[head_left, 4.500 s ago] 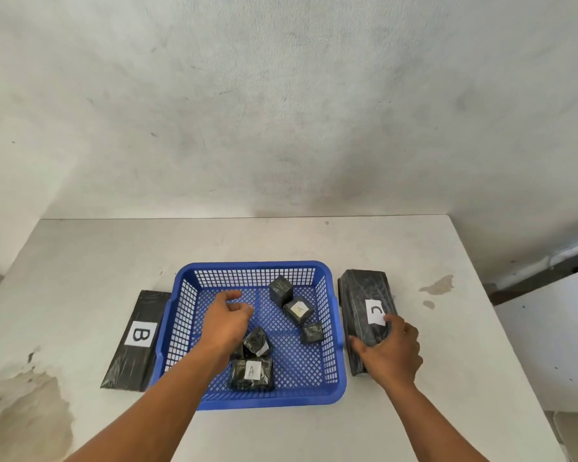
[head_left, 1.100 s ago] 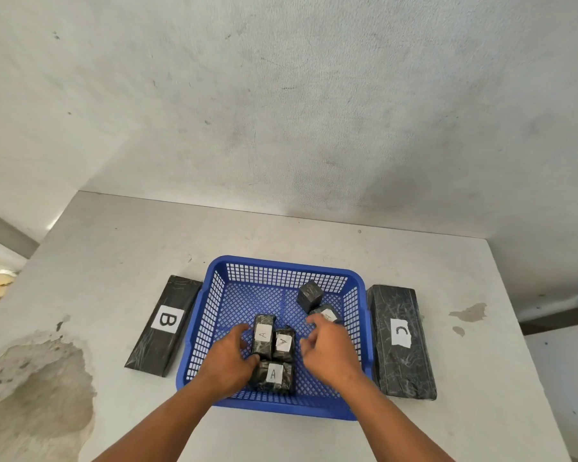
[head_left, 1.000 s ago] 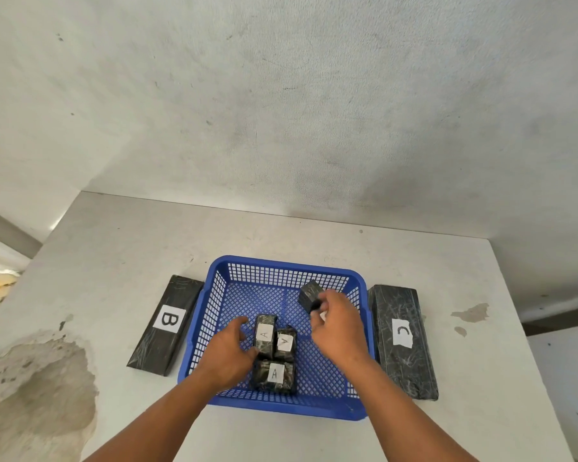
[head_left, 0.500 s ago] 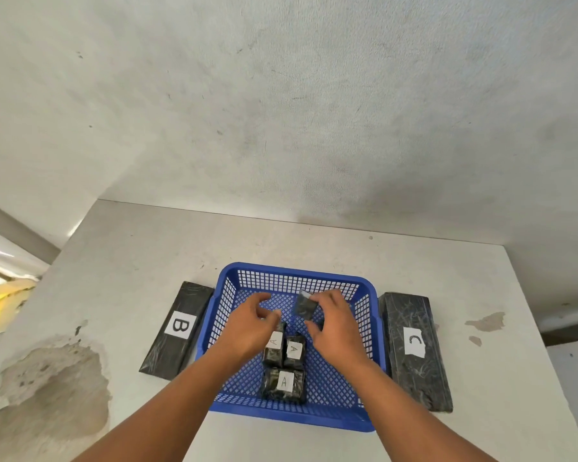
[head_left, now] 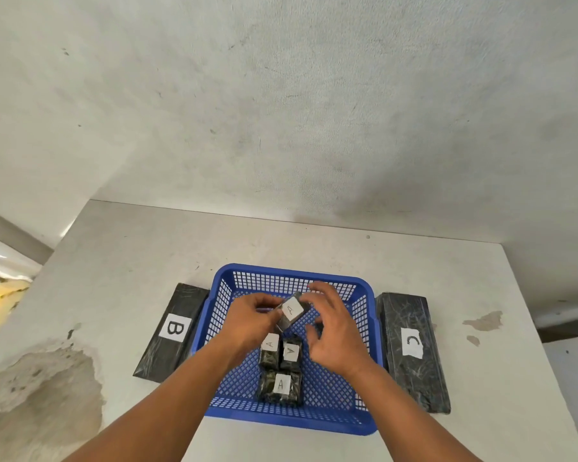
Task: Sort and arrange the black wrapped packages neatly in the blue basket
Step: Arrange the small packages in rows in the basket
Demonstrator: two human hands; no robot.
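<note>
A flaking patch (head_left: 40, 391) mars the white table (head_left: 141, 248) at far left. Next lies the long black package marked B (head_left: 172, 331), touching the blue basket (head_left: 291, 425). Above the basket, the left hand (head_left: 251, 323) pinches a small package marked A (head_left: 291, 311), tilted and lifted; the right hand (head_left: 334, 331) touches its far side, fingers loosely spread. Three A packages (head_left: 281, 368) sit below, clustered together. Just beside the basket's right wall lies the package marked C (head_left: 411, 348), then brown stains (head_left: 483, 321).
</note>
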